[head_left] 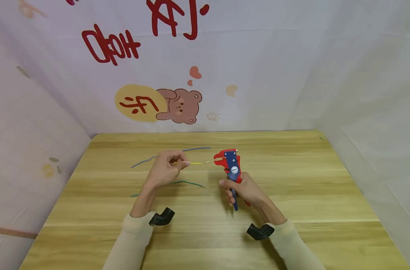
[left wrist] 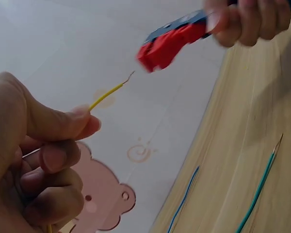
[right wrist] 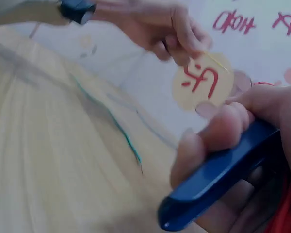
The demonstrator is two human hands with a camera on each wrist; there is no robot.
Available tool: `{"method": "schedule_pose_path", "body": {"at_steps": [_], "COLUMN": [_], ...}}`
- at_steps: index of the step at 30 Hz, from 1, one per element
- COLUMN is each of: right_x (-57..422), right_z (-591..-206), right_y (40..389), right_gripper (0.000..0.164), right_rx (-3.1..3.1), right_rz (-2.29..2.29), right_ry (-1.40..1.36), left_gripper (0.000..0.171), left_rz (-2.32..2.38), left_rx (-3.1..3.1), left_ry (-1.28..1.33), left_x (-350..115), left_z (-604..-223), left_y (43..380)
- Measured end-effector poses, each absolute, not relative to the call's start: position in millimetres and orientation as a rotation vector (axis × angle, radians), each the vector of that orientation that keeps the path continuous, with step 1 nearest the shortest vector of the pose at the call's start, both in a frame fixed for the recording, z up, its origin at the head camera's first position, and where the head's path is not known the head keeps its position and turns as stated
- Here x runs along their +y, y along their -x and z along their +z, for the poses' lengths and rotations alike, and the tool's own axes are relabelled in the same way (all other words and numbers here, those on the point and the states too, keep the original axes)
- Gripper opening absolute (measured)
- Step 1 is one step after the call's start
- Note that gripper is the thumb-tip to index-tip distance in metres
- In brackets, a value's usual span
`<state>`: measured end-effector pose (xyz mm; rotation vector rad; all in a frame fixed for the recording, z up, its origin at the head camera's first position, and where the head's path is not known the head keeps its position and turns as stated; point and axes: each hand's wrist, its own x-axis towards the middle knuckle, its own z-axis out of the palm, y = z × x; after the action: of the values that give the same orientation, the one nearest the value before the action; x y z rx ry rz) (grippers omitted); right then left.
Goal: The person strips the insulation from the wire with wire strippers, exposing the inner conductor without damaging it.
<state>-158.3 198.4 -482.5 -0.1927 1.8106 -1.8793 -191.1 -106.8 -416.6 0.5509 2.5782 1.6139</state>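
Observation:
My left hand (head_left: pixel 168 167) pinches a yellow wire (left wrist: pixel 105 96) between thumb and forefinger. Bare copper strands, slightly bent, show at the wire's free end. In my right hand (head_left: pixel 247 189) I grip a red and blue wire stripper (head_left: pixel 232 165) by its handles. Its red head points left towards the bare wire end, with a small gap between them. The right wrist view shows my fingers curled round the blue handle (right wrist: pixel 218 170); the stripper's head is mostly hidden there. Below my left hand lies a green wire (head_left: pixel 188 182) with a bare copper end.
A blue wire (head_left: pixel 196 149) lies behind my left hand, partly covered by it. The wooden table (head_left: pixel 205 232) meets a printed white cloth (head_left: pixel 269 75) at the back. Small scraps (head_left: pixel 321 138) lie near the far right corner.

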Motion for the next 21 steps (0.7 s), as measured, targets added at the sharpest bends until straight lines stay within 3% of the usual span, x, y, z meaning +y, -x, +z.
{"method": "schedule_pose_path", "body": {"at_steps": [9,16,21], "right_x": [195.7,208.9,213.4], "right_z": [-488.5,-484.2,-483.1], "right_y": [163.2,165.7,166.6], "right_gripper": [0.054,0.051,0.057], "right_rx": [1.813,1.836,1.808], "right_rz": [-1.859,-1.878,-1.882], "right_ry": [0.115,0.102,0.131], "left_gripper": [0.018,0.012,0.009], "left_rz": [1.444,1.256,1.166], "left_rx": [2.605,2.584,2.557], "left_ry": [-0.578,-0.697,-0.768], "left_x": [-109.3,-106.0,-106.8], "left_z": [-411.1,-421.5,-432.1], "left_y": [188.7,183.9,179.9]}}
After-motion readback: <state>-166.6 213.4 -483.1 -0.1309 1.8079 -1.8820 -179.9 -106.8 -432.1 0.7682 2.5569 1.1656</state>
